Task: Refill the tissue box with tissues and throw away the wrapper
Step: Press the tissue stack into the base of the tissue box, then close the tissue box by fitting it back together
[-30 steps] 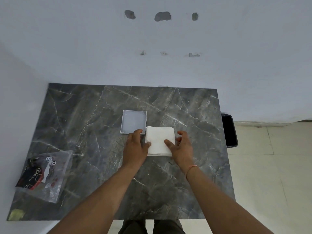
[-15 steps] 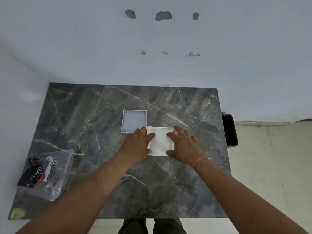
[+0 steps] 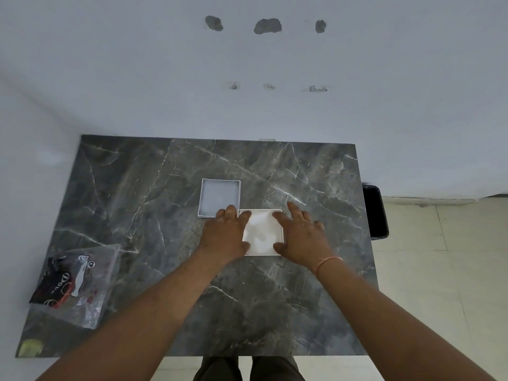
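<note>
A white stack of tissues (image 3: 261,233) lies at the middle of the dark marble table (image 3: 154,188), inside a thin white rim that looks like the tissue box's base. My left hand (image 3: 226,236) rests flat on its left edge, fingers spread, fingertips reaching the near corner of a shallow grey square tray (image 3: 218,196) just behind. My right hand (image 3: 301,236) lies flat on the stack's right edge, fingers apart. The clear printed plastic wrapper (image 3: 74,284) lies at the table's near left.
A black bin (image 3: 375,213) stands on the tiled floor against the table's right side. A white wall runs along the table's far edge and left side. A small yellowish scrap (image 3: 31,347) sits at the near left corner.
Both hands went from holding the stack's sides to lying flat on top of it. The stack looks lower, and a thin white rim now shows around it.
</note>
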